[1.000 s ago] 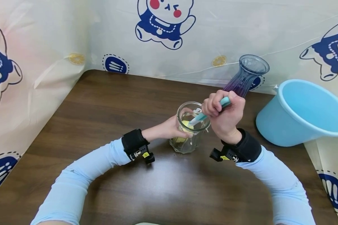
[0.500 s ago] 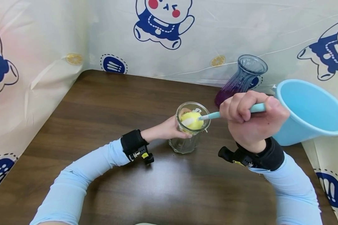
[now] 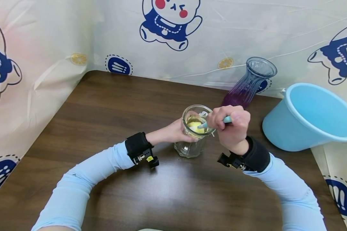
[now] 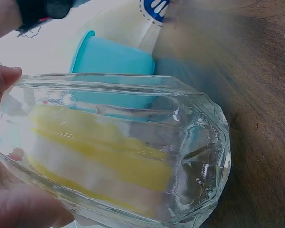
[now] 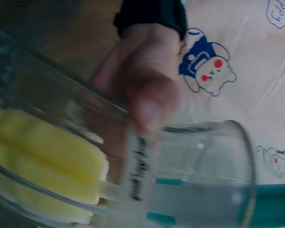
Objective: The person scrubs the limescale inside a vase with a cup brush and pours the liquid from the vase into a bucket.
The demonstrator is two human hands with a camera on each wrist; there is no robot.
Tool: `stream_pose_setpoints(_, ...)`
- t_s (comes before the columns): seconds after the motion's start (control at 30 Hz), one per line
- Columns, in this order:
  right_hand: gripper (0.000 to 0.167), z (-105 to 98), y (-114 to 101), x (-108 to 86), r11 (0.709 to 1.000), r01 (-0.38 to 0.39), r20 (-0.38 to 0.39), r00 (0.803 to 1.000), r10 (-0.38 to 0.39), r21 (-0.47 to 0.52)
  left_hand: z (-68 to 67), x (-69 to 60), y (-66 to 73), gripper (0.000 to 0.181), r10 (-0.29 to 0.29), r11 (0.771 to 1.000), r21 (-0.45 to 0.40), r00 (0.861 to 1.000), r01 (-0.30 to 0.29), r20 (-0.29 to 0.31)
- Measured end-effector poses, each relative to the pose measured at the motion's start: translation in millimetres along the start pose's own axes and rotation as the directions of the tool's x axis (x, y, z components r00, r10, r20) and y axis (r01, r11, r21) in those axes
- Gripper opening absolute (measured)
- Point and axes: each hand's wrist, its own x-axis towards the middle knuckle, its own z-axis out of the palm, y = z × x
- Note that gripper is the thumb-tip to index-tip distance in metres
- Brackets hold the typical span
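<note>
My left hand [image 3: 173, 132] grips a clear glass jar [image 3: 190, 149] round its neck, thumb in front. The jar stands tilted on the table in the head view. In the right hand [image 3: 230, 127] I hold the teal handle of a sponge bottle brush [image 3: 203, 125], fingers curled round it. Its yellow and white sponge head [image 4: 99, 156] lies inside the jar, a gap short of the faceted base in the left wrist view. In the right wrist view, a printed ribbon [image 5: 137, 166] circles the jar's neck beside the left thumb.
Right of my hands, a light blue bucket [image 3: 292, 128] stands tilted at the table's edge. A blue-purple glass vase [image 3: 244, 88] stands behind my right hand. A patterned sheet [image 3: 115, 29] hangs behind the brown table [image 3: 118, 106].
The right hand drew the bottle brush up and right until its sponge reached the jar's mouth, then pushed it back down. The left hand and the jar stayed put.
</note>
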Motion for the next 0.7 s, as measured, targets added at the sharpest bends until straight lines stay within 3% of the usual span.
stream_pose_setpoints(0.2, 0.047, -3.3, 14.2, -10.5, 0.996, 0.017, -0.012, 1.000, -0.018, -0.087, -0.6, -0.5, -1.5, 0.070, 0.002, 1.000, -0.027, 1.000, -0.002, 0.002)
stream_pose_setpoints(0.37, 0.050, -1.5, 19.6, -16.6, 0.991, 0.054, 0.039, 0.998, -0.049, -0.121, -1.2, -0.7, -1.7, 0.069, 0.010, 0.999, -0.038, 1.000, -0.010, 0.006)
stream_pose_setpoints(0.57, 0.055, -2.5, 20.4, -17.2, 0.981, -0.057, 0.078, 0.994, 0.073, -0.184, -0.6, -0.8, -1.0, 0.068, 0.001, 1.000, -0.021, 1.000, -0.001, -0.010)
stream_pose_setpoints(0.7, 0.059, -3.9, 18.6, -14.5, 0.979, -0.111, 0.079, 0.989, 0.126, -0.170, 1.0, -0.6, -0.3, 0.067, 0.001, 1.000, -0.009, 1.000, -0.001, -0.014)
